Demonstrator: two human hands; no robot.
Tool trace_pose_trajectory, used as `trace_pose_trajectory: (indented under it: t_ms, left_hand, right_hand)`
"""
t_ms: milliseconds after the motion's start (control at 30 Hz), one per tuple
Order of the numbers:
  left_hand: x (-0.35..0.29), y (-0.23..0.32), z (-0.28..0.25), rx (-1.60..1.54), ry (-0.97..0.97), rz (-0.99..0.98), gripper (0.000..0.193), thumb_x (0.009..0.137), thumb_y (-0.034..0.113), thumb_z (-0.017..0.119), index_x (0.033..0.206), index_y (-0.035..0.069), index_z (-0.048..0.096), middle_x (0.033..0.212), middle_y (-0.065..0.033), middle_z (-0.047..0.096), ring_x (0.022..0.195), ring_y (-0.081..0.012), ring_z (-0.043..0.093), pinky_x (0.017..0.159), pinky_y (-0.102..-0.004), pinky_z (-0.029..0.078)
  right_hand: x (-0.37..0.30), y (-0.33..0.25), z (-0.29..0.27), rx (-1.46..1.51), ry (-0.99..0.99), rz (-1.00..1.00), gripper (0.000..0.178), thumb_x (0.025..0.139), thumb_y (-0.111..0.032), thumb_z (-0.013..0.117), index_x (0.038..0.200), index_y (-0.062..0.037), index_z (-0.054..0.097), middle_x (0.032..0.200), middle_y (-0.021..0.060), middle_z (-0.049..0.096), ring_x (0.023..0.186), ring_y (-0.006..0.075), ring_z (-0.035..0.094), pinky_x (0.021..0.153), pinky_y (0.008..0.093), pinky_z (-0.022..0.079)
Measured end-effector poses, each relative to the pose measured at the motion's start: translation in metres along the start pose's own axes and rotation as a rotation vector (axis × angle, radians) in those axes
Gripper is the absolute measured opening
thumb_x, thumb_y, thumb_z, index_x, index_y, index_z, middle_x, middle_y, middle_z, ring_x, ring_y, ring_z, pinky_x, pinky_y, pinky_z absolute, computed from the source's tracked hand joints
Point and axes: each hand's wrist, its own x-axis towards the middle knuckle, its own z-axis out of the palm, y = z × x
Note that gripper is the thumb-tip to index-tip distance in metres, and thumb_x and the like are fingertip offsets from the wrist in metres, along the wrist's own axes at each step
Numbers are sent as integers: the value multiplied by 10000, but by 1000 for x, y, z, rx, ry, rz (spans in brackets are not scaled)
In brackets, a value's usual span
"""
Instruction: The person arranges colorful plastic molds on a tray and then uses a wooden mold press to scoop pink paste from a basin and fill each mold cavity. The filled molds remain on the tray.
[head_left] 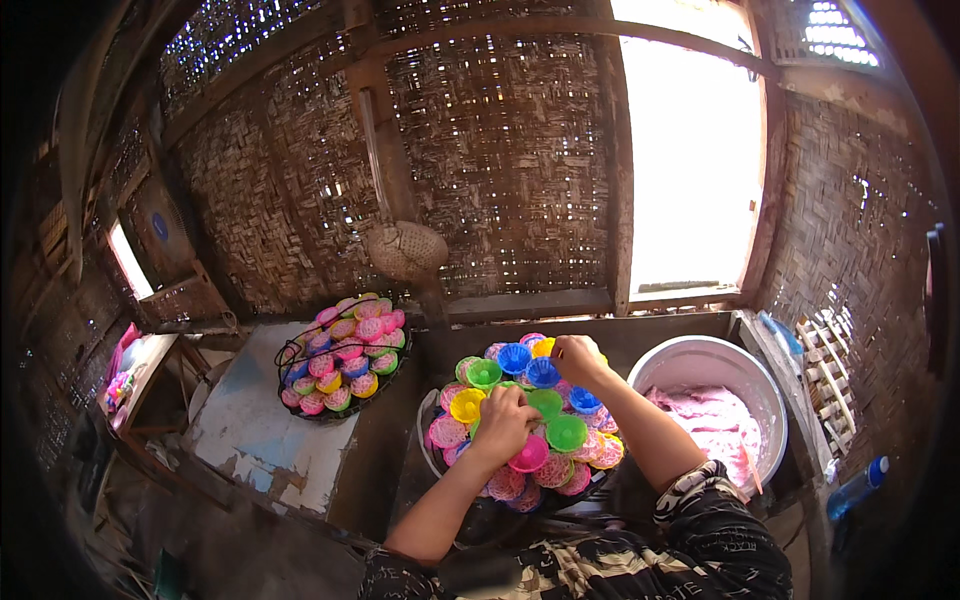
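A heap of small fluted plastic cups [566, 433] in green, blue, yellow and pink fills a round tray in front of me. Several cups on top look hollow, while others hold a pink-and-white filling [505, 482]. My left hand [503, 428] is over the middle of the heap, fingers curled together, between a yellow cup [466, 405] and a pink cup [529, 454]. At the far side, my right hand [580, 358] has its fingers closed beside another yellow cup [543, 347] and a blue cup [542, 373]. What either hand grips is hidden.
To the right stands a large pale basin [775, 400] with a soft pink mass [705, 425]. Another round tray of filled cups [345, 352] sits left on a worn board [240, 400]. A blue bottle [858, 488] is far right; a woven wall [500, 180] rises behind.
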Motion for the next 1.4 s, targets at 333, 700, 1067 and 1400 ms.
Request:
trace_pose_trajectory:
  t_ms: [333,700,1067,1400]
  left_hand:
    - [-6,-3,-2,-61,-19,11,157,683,166,718,832,210,742,879,-24,542,899,-247,491,810,-379,411]
    - [-10,-6,-10,-181,-9,-47,151,727,178,707,873,198,740,880,-42,546,909,-244,500,830,-373,402]
    - [-28,-23,-43,-168,164,-104,182,728,150,710,909,159,732,875,-61,544,895,-243,514,827,-370,422]
    - [-41,-28,-58,-166,229,-187,152,753,131,690,901,132,727,884,-72,557,895,-266,511,828,-377,436]
  right_hand:
    - [-6,-7,0,-130,15,2,84,716,-130,615,749,-79,673,825,146,629,822,327,624,716,419,503]
    - [-17,-22,-19,-120,-47,-324,444,708,-428,706,1031,-124,674,1014,108,619,1021,308,542,869,386,439]
    - [-21,-12,-13,17,-178,-395,536,690,-402,734,1119,-98,634,1065,177,604,1009,335,548,933,407,400]
    - [-3,6,-31,66,120,-350,227,790,-183,639,987,-79,684,968,114,658,975,279,584,890,397,426]
